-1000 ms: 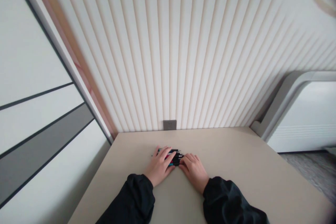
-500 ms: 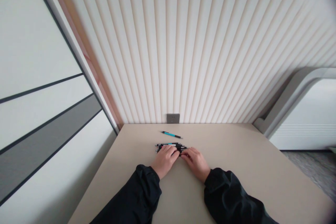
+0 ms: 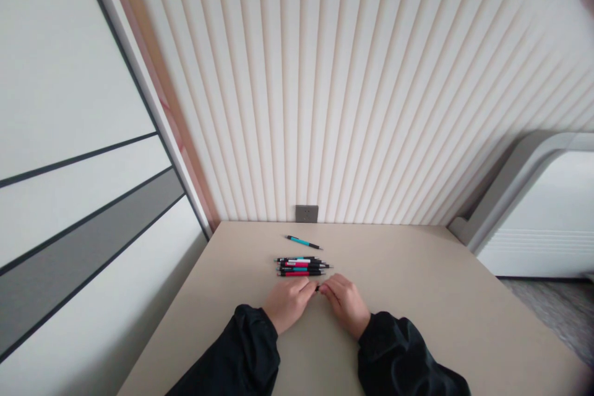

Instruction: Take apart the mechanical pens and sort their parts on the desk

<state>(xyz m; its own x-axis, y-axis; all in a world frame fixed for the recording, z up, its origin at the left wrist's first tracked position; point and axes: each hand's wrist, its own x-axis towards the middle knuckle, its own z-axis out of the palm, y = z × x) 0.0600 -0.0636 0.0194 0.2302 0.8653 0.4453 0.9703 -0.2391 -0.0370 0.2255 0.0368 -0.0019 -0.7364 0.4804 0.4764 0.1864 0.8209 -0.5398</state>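
Observation:
My left hand and my right hand are close together low on the table, fingers closed. Between their fingertips a short black piece of a pen shows; the rest of it is hidden by the hands. Just beyond them lies a bundle of pens, several side by side, with black, red, white and turquoise barrels and their tips to the right. Farther back, a single turquoise and black pen lies apart at a slant.
The beige table meets a ribbed pale wall panel with a dark socket low on it. White cabinet doors stand at the left. At the right is a grey and white bed headboard.
Both hands have drawn back toward me from the bundle, with a pen between their fingers. The pens under the left hand are now uncovered. The lone turquoise pen stays put.

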